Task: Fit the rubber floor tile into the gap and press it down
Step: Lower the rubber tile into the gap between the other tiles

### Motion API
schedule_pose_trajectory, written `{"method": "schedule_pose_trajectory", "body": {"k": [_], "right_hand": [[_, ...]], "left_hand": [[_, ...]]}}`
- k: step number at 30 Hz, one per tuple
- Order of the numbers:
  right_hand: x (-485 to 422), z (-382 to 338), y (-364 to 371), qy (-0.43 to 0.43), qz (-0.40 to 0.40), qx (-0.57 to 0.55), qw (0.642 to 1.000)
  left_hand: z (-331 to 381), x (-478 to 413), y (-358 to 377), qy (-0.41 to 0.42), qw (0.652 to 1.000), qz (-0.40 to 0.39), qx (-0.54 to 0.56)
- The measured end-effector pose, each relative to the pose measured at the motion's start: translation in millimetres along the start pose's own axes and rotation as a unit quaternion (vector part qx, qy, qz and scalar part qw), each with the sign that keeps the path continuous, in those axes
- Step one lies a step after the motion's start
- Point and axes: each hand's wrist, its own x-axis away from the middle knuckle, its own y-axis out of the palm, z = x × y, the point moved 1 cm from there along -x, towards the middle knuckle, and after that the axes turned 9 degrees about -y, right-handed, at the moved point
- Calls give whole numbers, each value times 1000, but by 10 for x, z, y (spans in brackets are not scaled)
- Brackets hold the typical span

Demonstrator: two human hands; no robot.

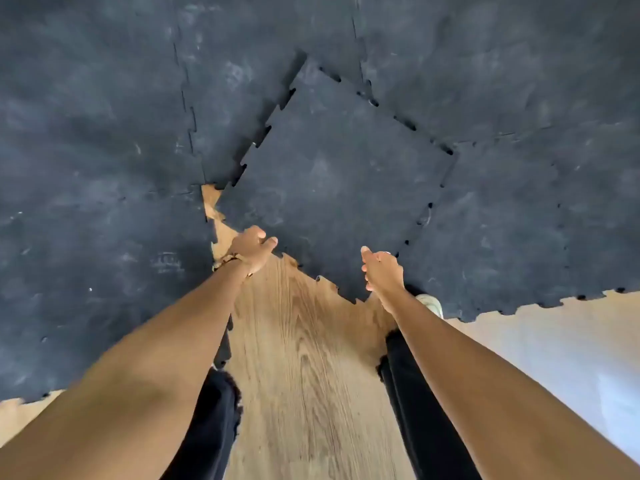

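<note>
A loose black rubber floor tile (332, 181) with jigsaw edges lies skewed like a diamond, overlapping the laid tiles at its far and right sides. Its near corner hangs over the bare wooden gap (294, 341). My left hand (251, 249) grips the tile's near-left edge, fingers curled around it. My right hand (381, 271) holds the near-right edge close to the near corner. A strip of bare wood (213, 209) shows along the tile's left side.
Laid black interlocking tiles (90, 168) cover the floor to the left, far side and right (519, 237). My dark trouser legs stand on the wood, with a pale shoe (431, 304) on the right tile's edge. Pale bare floor (554, 358) lies at the right.
</note>
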Motion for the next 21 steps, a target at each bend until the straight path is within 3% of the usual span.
{"method": "schedule_pose_trajectory", "body": {"k": [3,8,12,16,19,21], "right_hand": [[-447,234,267,33,52,0,998],[-1075,743,609,169,110,-27,979],[-1276,916,866,195,178,-53,963],[-1337,914,916,213,235,-98,943],[-1410,894,784,249,224,-73,939],[-1434,923,686,262,218,-54,938]], "left_hand": [[-5,-556,102,28,995,67,-68],[-26,-1424,151,20,980,159,-118],[-90,-1824,290,-49,983,159,-77],[-109,-1943,430,-38,973,227,6],[-139,-1994,309,-74,969,231,53],[-175,-1977,159,-83,967,241,4]]}}
